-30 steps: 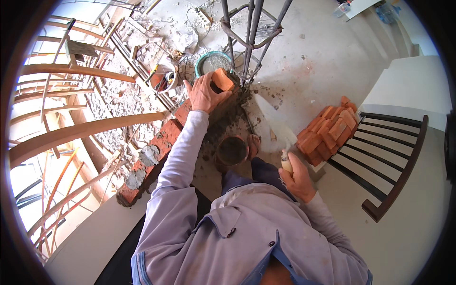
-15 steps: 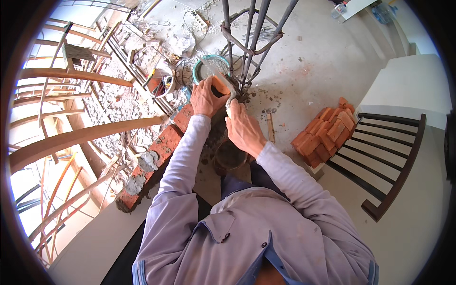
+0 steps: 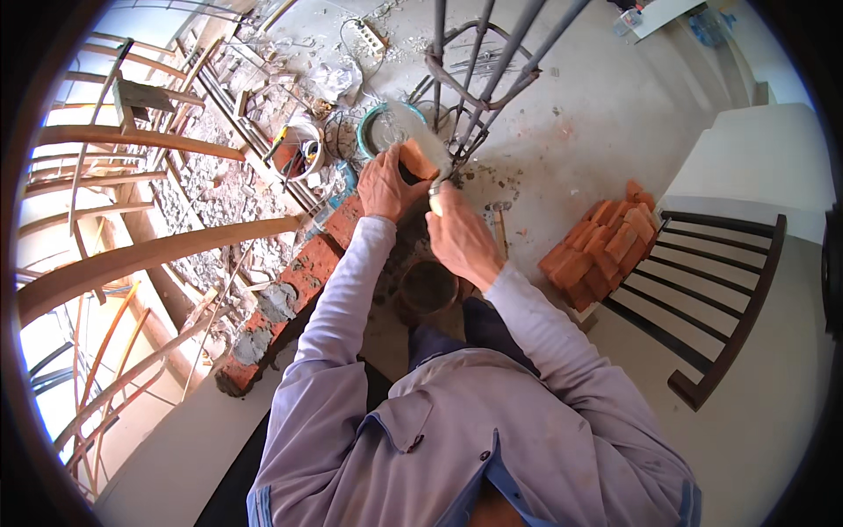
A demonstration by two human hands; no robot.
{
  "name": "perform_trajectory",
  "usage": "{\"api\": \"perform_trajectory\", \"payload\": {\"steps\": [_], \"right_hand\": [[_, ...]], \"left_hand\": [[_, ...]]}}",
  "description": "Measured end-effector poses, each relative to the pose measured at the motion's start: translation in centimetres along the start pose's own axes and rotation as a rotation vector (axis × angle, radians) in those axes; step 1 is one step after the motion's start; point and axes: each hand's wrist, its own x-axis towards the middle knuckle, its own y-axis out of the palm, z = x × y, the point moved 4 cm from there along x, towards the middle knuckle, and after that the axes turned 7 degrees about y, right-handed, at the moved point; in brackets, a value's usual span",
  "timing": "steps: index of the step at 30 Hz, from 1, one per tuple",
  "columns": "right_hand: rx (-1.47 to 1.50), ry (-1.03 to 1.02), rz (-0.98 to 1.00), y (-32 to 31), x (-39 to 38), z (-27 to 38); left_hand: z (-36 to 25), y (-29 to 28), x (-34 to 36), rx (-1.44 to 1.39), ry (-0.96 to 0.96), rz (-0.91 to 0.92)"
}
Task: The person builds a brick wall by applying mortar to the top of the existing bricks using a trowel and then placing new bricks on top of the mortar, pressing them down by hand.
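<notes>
My left hand is closed round an orange brick, held over the far end of a low brick wall. Grey mortar lies in patches on top of that wall. In my right hand is the handle of a trowel. Its blade, smeared by motion, lies against or just beyond the brick's far side; I cannot tell whether they touch. A green-rimmed tub of grey mortar stands beyond my left hand.
Upright steel rebar tied with hoops rises just past my hands. Stacked bricks and a dark railing are on the right. A hammer lies on the floor. At left are a bucket of tools, rubble and curved wooden strips.
My right hand has shifted slightly right and nearer to me, and the trowel blade has swung across the brick's far edge. My left hand keeps hold of the brick almost in place.
</notes>
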Motion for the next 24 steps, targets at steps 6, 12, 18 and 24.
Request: {"api": "perform_trajectory", "payload": {"steps": [6, 12, 18, 24], "right_hand": [[-0.01, -0.077, -0.123, -4.0, -2.0, -0.3], [-0.057, -0.088, -0.07, -1.8, -0.9, 0.3], [-0.079, -0.009, 0.018, 0.1, -0.1, -0.2], [-0.169, -0.075, 0.023, -0.1, 0.5, -0.3]], "left_hand": [[0.2, -1.4, -0.7, 0.116, 0.026, 0.006], [0.3, -0.9, -0.3, 0.06, 0.016, 0.026], [0.3, -0.2, -0.1, -0.02, -0.035, 0.102], [0.1, -0.2, 0.0, 0.008, -0.063, 0.151]]}}
